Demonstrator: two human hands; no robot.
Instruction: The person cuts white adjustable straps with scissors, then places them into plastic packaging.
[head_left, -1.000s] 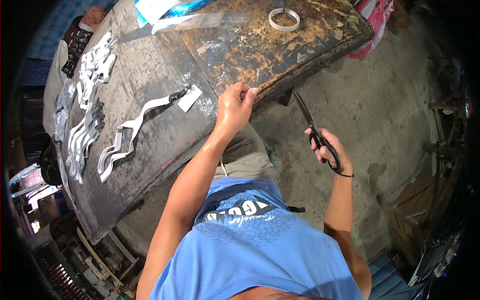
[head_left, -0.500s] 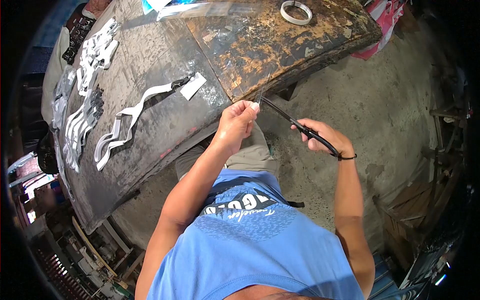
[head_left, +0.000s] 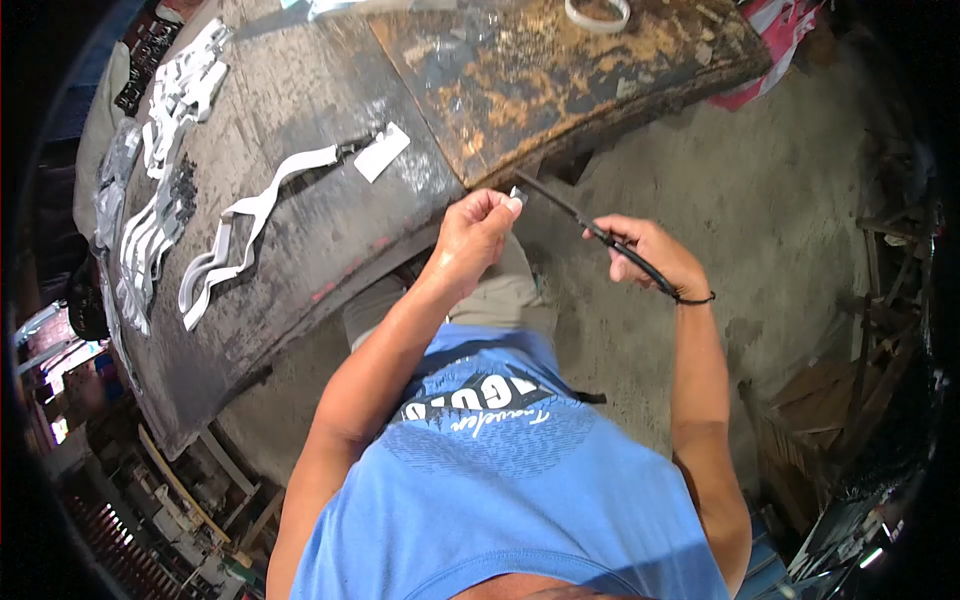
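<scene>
My left hand is closed in a pinch near the table's front edge. Thumb and forefinger grip a small whitish, shiny piece, too small to identify. My right hand is wrapped round a long, slim black tool, possibly scissors seen edge-on. Its thin end points up and left, just right of the pinched piece, with a small gap between them. On the table, left of my hands, lies a white strap with a black buckle. A white card lies by the buckle.
The worn table spans the upper left. White straps are piled along its far left, with more bundled straps below. A tape roll sits at the top. Pink-and-white sheeting hangs beyond the right corner. Wooden pieces stand at right.
The thin clear strip that stuck up from my left fingertips no longer shows; a small shiny piece remains there. The tool's end now shows slightly higher. The view has shifted a little.
</scene>
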